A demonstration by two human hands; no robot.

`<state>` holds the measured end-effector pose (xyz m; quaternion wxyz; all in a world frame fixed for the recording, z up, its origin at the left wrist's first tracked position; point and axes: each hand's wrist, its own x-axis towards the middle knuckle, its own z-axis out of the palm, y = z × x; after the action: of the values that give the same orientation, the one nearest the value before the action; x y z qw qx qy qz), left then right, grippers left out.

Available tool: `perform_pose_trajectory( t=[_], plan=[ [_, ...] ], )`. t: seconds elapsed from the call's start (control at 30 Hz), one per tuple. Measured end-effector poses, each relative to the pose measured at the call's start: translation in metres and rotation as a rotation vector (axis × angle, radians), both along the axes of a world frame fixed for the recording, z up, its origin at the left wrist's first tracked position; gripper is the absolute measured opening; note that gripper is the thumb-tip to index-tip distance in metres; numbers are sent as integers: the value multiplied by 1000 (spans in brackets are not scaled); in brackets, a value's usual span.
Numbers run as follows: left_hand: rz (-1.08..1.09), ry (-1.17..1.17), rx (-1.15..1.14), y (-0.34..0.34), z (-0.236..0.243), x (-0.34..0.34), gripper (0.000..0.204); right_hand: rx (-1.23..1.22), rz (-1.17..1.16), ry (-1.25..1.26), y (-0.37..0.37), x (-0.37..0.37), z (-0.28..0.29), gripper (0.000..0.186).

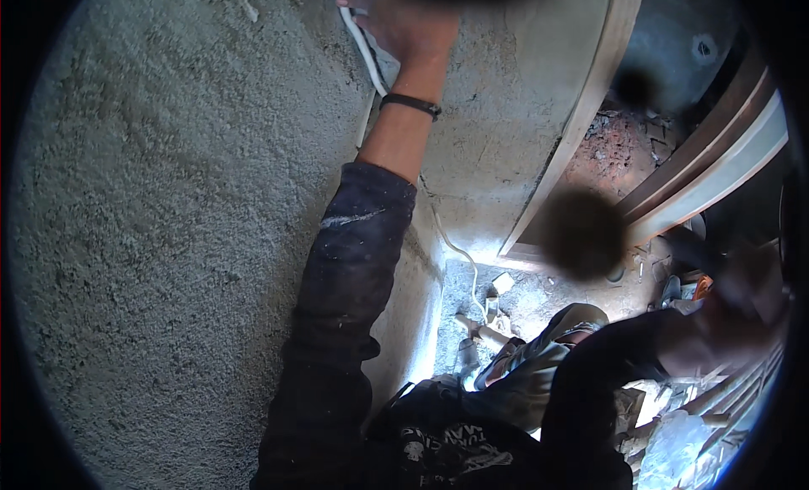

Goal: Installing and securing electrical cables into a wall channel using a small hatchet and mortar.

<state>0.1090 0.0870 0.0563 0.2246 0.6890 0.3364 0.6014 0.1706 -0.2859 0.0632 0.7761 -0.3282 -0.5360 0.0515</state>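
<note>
Far along the rough wall point(194, 212): left hand point(409, 26) touching white cable point(366, 53).
I cannot tell its grip, nor that of the blurred right hand point(720, 330), at right.

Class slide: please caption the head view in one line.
The left hand reaches out by a white cable near a rough grey wall.

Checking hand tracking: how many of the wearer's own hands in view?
2. The left hand is at the top edge, by the white cable, partly cut off; the right hand is at the right, badly blurred. Neither is fully hidden.
</note>
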Motion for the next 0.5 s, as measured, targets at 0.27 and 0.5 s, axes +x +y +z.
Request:
perform_pose_trajectory(
  t=[0.27, 0.5],
  plan=[
    [315, 163, 43, 22, -19, -17, 113, -679, -296, 350, 248, -69, -176, 36],
    [256, 114, 19, 8, -21, 10, 115, -329, -308, 151, 353, -86, -284, 31]
  ],
)
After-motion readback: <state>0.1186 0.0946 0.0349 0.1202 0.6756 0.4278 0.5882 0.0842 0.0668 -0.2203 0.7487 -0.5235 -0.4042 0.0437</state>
